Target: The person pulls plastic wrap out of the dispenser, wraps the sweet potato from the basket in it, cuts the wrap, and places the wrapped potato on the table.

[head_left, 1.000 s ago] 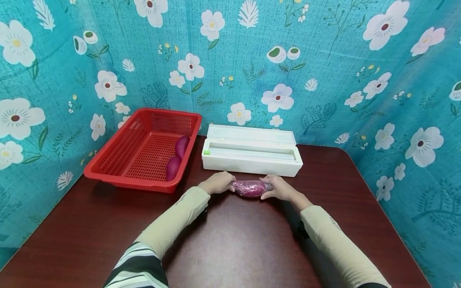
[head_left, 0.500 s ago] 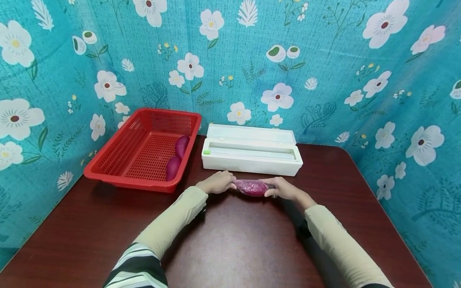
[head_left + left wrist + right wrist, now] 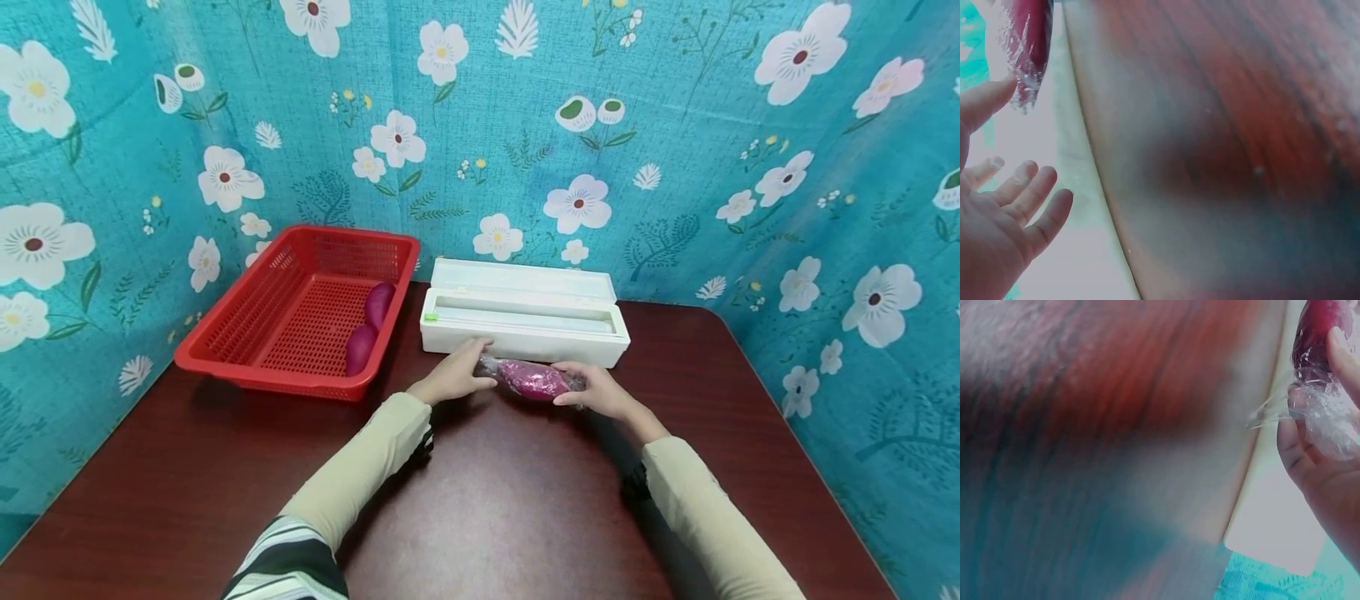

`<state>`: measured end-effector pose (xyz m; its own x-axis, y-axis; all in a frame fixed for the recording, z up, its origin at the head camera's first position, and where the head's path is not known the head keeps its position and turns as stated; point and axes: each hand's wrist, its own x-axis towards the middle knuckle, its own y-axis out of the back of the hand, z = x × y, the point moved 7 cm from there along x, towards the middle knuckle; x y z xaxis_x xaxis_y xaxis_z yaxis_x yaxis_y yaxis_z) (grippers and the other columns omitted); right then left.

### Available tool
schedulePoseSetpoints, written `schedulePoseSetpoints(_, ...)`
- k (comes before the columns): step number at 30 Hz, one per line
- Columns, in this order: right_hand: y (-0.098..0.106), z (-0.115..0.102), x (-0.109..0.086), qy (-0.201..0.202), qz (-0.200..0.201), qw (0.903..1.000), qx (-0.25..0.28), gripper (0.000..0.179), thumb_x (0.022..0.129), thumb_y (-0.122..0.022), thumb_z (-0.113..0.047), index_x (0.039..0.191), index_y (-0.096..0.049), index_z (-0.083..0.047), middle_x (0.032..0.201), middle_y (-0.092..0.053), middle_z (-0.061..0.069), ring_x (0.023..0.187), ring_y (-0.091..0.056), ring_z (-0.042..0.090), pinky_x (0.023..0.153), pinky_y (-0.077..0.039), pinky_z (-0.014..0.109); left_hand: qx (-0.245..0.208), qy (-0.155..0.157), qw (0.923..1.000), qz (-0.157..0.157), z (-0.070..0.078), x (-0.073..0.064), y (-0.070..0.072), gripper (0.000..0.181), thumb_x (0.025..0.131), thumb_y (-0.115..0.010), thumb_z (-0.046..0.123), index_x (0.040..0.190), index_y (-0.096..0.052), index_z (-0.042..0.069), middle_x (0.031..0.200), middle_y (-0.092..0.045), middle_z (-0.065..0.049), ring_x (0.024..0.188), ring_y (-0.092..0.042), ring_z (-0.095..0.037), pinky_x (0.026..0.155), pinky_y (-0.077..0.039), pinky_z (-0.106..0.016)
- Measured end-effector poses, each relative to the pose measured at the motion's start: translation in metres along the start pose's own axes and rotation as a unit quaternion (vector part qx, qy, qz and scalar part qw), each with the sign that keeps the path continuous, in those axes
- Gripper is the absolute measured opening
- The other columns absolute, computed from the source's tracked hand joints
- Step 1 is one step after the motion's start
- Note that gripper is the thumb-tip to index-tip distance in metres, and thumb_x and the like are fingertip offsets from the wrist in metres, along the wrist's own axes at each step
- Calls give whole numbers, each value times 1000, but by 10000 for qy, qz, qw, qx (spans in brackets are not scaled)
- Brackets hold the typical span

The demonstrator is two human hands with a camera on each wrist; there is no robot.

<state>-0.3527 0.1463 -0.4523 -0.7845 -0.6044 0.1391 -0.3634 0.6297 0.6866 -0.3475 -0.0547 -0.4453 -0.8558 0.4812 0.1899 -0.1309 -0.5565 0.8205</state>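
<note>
A purple-red sweet potato point(image 3: 531, 380) wrapped in clear cling film lies across the space between both hands, with film gathered at its two ends. My right hand point(image 3: 602, 392) grips its right end; in the right wrist view the thumb point(image 3: 1342, 359) presses on the skin and crumpled film point(image 3: 1332, 422) bunches in the palm. At the other end my left hand point(image 3: 453, 372) has its fingers spread. The left wrist view shows its thumb point(image 3: 988, 100) right at the film-covered tip point(image 3: 1024, 94), with the other fingers apart and nothing between them.
Just behind the hands stands a white cling film dispenser point(image 3: 521, 340), lid raised, with a green slider point(image 3: 431, 317). To the left, a red plastic basket point(image 3: 262, 379) holds two more sweet potatoes point(image 3: 362, 348). A blue flowered cloth point(image 3: 480, 167) hangs behind the brown table point(image 3: 495, 517).
The left hand has loosened from the film's left end and spread its fingers. The wrapped sweet potato has shifted slightly right and tilted, with the right hand still holding it.
</note>
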Motion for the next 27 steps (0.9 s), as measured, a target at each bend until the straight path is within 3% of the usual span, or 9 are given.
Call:
schedulePoseSetpoints(4, 17, 0, -8, -54, 536, 9984, -162, 54, 70, -76, -18, 117, -56, 1, 108, -59, 16, 85, -53, 20, 70, -45, 31, -82, 147, 9997, 169, -1, -3, 4, 58, 80, -67, 19, 128, -40, -1, 121, -46, -16, 111, -44, -25, 93, -34, -35)
schedulePoseSetpoints(11, 48, 4, -30, -475, 1136, 9923, -113, 57, 72, -75, -22, 120, -53, -1, 109, -58, 18, 82, -53, 23, 67, -45, 29, -388, 248, 9982, 384, -6, -6, 10, 50, 83, -64, 14, 125, -44, -1, 118, -48, -16, 106, -48, -28, 89, -38, -37)
schedulePoseSetpoints(19, 94, 13, -59, -886, 2227, 9705, -275, 55, 76, -72, -21, 120, -49, 2, 98, -58, 23, 80, -52, 19, 59, -46, 20, -317, 82, 9984, 462, -6, -6, 18, 39, 83, -64, 13, 117, -52, -3, 113, -52, -12, 103, -49, -28, 88, -38, -35)
schedulePoseSetpoints(22, 108, 27, -68, -1054, 2630, 9588, -216, 56, 78, -70, -25, 122, -48, 2, 100, -56, 25, 81, -53, 23, 58, -47, 20, -261, 32, 9985, 476, -5, -7, 19, 36, 82, -64, 13, 114, -55, -2, 110, -54, -11, 100, -50, -26, 86, -39, -34)
schedulePoseSetpoints(27, 125, 90, -84, -1451, 3294, 9324, -330, 59, 76, -70, -34, 123, -50, -6, 102, -56, 19, 81, -51, 17, 52, -43, 17, -298, -57, 9985, 457, -5, -8, 19, 33, 81, -64, 10, 110, -56, -4, 107, -56, -12, 98, -51, -29, 86, -39, -34)
